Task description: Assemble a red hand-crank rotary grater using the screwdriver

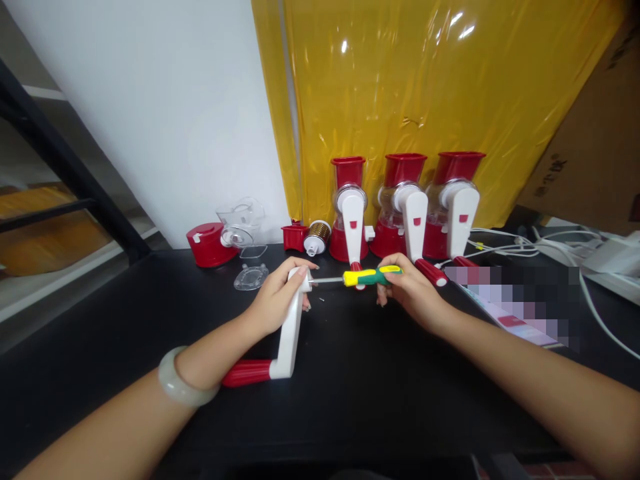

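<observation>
Around the top of a white crank handle (290, 337) with a red grip (247, 372), the fingers of my left hand (277, 293) are closed. The handle is held tilted above the black table, its red grip toward my left forearm. My right hand (407, 287) grips a yellow and green screwdriver (367, 276) by the rear of its handle. The metal shaft reaches left to the white hub of the crank; whether its tip sits in a screw is hidden. A small screw (321, 299) lies on the table between my hands.
Three red and white rotary graters (349, 207) stand at the back. Left of them are a drum blade (318, 238), a red part (294, 237), a red base (212, 245) and clear plastic pieces (251, 277). White cables (515, 245) lie at the right on the black table (350, 400).
</observation>
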Demonstrator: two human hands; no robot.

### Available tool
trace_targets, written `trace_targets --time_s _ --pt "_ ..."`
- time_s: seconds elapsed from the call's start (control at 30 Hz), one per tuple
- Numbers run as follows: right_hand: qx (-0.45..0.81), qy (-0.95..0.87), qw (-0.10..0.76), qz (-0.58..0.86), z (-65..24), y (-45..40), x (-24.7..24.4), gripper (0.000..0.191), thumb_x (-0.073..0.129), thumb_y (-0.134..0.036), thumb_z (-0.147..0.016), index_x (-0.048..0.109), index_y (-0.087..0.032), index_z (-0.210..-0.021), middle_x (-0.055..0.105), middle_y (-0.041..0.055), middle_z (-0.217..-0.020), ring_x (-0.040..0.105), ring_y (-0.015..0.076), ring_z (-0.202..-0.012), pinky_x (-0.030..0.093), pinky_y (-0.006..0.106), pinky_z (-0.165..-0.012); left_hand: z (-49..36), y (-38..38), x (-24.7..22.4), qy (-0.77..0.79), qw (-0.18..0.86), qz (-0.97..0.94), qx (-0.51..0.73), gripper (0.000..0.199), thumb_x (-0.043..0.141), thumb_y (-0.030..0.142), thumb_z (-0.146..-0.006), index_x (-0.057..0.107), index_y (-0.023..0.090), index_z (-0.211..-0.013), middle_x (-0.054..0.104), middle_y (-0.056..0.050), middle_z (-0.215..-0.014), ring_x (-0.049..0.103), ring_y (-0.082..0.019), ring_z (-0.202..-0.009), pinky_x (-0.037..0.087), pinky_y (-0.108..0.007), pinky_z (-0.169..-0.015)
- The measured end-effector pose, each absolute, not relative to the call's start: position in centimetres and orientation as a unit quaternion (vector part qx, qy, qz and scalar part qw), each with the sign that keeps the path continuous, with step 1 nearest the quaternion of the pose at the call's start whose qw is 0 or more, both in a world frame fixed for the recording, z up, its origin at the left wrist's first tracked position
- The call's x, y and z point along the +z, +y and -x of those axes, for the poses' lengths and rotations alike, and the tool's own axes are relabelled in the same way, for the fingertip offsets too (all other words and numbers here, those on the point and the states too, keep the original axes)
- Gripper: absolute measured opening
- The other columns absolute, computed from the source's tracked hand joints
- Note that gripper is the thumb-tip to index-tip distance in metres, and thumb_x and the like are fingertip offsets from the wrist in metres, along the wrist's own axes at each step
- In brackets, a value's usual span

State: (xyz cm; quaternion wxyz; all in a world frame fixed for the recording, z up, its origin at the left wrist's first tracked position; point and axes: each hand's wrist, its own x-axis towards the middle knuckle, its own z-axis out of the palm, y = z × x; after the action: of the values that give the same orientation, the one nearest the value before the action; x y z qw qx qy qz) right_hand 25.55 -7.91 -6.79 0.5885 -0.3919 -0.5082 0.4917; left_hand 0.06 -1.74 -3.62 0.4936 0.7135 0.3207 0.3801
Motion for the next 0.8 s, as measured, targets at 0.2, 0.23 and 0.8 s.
trace_targets --time_s 0.2,0.23,0.8 --pt "0.488 -0.511 0.585 0.398 -25.41 -7.88 -6.58 0.028 0.064 -0.042 -0.082 0.046 -0.024 -0.094 0.057 -0.0064 -0.06 0.057 0.0144 -0.05 0.045 0.031 -0.056 0.0 -1.59 -3.78 0.321 0.488 -0.717 0.381 0.036 0.053 0.05 -0.093 0.057 0.017 -0.109 0.063 0.0 -0.079 0.063 -0.011 -0.051 0.051 -0.023 -0.051" --pt "0.488 -0.511 0.585 0.398 -25.41 -7.88 -6.58 0.028 0.064 -0.043 -0.083 0.046 -0.024 -0.094 0.058 -0.0064 -0.061 0.057 0.0143 -0.051 0.045 0.031 -0.056 0.02 -1.59 -3.79 0.321 0.487 -0.718 0.381 0.036 0.053 0.049 -0.093 0.057 0.017 -0.109 0.063 0.0 -0.079 0.063 -0.011 -0.051 0.051 -0.023 -0.051" --pt "0.403 -0.556 0.565 0.458 -25.13 -8.17 -6.0 0.039 0.055 -0.06 -0.089 0.044 -0.023 -0.079 0.049 -0.0103 -0.048 0.049 0.0099 -0.037 0.049 0.029 -0.056 -0.01 -1.72 -3.66 0.318 0.478 -0.725 0.381 0.036 0.052 0.05 -0.093 0.058 0.018 -0.109 0.063 0.0 -0.08 0.063 -0.011 -0.053 0.05 -0.024 -0.052"
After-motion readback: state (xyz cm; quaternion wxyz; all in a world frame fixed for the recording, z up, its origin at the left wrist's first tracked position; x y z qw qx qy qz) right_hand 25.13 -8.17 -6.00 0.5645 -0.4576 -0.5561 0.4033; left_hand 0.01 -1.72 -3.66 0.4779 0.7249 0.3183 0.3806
